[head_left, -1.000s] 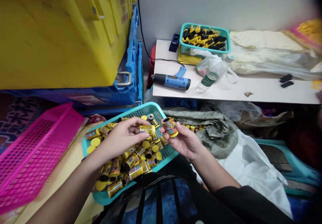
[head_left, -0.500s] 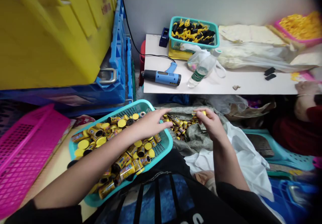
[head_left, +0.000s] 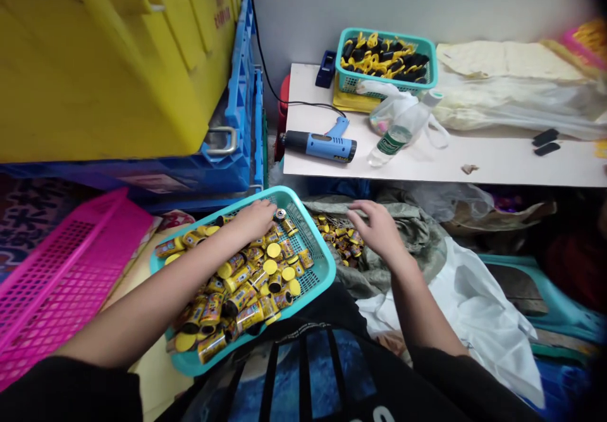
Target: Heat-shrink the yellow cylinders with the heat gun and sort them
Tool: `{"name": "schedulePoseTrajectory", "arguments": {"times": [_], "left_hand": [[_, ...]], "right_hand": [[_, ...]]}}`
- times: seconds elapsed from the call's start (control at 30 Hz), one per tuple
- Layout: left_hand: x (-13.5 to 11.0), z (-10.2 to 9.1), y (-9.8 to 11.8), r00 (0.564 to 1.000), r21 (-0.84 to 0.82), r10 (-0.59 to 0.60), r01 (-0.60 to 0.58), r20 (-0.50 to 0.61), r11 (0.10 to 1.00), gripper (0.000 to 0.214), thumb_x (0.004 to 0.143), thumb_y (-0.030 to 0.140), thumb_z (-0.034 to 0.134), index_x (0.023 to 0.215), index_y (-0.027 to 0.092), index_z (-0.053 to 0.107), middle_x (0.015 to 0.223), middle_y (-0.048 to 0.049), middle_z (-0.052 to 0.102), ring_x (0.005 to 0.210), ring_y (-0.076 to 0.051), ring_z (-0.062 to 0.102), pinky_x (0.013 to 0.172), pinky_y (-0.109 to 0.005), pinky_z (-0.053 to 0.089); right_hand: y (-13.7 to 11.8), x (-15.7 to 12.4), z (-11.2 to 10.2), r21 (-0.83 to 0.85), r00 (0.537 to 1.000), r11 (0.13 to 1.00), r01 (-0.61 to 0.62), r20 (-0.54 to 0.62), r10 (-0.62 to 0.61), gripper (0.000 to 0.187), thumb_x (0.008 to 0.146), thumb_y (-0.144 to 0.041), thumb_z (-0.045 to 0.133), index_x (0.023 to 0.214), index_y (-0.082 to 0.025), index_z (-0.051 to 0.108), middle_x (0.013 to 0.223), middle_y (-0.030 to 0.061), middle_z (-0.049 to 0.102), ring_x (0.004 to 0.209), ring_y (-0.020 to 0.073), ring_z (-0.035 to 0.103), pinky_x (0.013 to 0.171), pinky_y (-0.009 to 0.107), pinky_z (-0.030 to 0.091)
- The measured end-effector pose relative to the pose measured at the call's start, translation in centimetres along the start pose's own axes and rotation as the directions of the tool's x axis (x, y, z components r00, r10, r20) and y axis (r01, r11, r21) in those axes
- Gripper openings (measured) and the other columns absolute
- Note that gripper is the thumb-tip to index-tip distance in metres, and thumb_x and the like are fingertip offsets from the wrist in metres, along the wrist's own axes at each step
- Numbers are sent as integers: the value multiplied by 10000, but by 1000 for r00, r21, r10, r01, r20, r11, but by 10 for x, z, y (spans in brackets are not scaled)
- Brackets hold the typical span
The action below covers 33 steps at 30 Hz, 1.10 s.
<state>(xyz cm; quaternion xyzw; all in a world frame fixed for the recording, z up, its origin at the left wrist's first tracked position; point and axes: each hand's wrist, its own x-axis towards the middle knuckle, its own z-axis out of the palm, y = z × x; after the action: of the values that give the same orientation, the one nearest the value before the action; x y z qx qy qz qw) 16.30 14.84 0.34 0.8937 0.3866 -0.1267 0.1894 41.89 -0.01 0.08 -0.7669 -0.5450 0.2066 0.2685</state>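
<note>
My left hand (head_left: 258, 221) is down in the turquoise basket (head_left: 320, 264), near its far side, with fingers curled over the contents. Whatever those fingers hold is hidden beneath them. Small printed canisters (head_left: 249, 314) with yellow lids or dark open ends fill the basket. My right hand (head_left: 377, 229) hovers above the grey-green sack (head_left: 417, 213), thumb and fingers apart and nothing visible between them. More of the small yellow canisters (head_left: 339, 238) lie inside the sack, to the left of that hand.
On the white shelf (head_left: 332, 167) ahead are a blue heat gun (head_left: 322, 147), a plastic bottle (head_left: 391, 140) and a basket of black-and-yellow parts (head_left: 386, 80). Yellow and blue crates (head_left: 142, 93) rise at left, above a pink basket (head_left: 71, 283). White plastic (head_left: 478, 321) lies at right.
My left hand has moved left from the basket's right rim into the basket. My right hand no longer holds the small canister; its fingers have opened. The view has shifted slightly.
</note>
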Motion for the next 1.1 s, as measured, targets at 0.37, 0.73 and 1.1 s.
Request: {"name": "schedulePoseTrajectory", "arguments": {"times": [0.37, 0.73, 1.1], "left_hand": [[-45, -36, -9, 965, -238, -199, 155, -172, 959, 333, 864, 274, 579, 1160, 125, 552, 1054, -157, 717, 982, -296, 706, 855, -399, 555], [-119, -52, 4, 977, -922, -141, -94, -157, 376, 503, 734, 385, 796, 1172, 178, 662, 1121, -82, 752, 969, -235, 733, 875, -361, 603], [-77, -47, 48, 989, -899, -77, -79, -124, 431, 418, 682, 401, 811, 980, 170, 629, 852, -55, 743, 775, -208, 728, 734, -341, 607]], "right_hand": [[-95, 53, 114, 145, 897, 918, 368, 206, -392, 148, 884, -78, 495, 801, -88, 617, 786, 36, 530, 1048, 164, 456, 1165, 440, 254], [-80, -4, 42, 866, 954, 500, 21, 133, -270, 429, 735, -399, 819, 1020, -170, 594, 1064, 58, 665, 947, 125, 656, 845, 235, 549], [-62, -33, -2, 720, 972, 656, 225, -123, -198, 353, 773, -442, 786, 965, -159, 697, 935, 57, 693, 819, 117, 660, 720, 205, 546]]}}
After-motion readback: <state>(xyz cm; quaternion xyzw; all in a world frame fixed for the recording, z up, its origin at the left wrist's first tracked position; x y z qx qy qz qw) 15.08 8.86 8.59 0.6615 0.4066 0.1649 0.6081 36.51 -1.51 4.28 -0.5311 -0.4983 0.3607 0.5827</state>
